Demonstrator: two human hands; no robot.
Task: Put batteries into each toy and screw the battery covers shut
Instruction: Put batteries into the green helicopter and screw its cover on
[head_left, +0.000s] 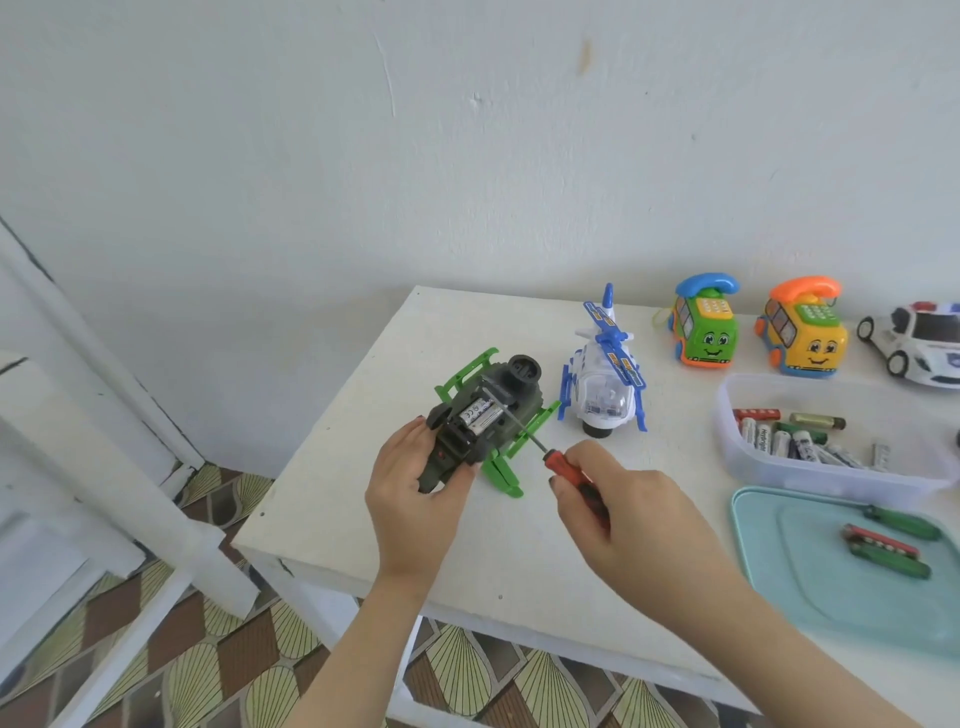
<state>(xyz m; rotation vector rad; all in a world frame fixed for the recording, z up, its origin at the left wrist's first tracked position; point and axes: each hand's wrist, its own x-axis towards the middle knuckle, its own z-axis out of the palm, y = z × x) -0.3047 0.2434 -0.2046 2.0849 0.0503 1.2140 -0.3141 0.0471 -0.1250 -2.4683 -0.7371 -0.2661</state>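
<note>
White table (337, 499): green helicopter (519, 397) upturned, batteries (480, 414) exposed.

Toys on the table (337, 519).
The upturned helicopter (483, 415) lies left of the upright helicopter (605, 374); phone toys (704, 327) and car (914, 343) stand behind right, battery tub (725, 415) before them, tray (789, 582) nearest.
</note>
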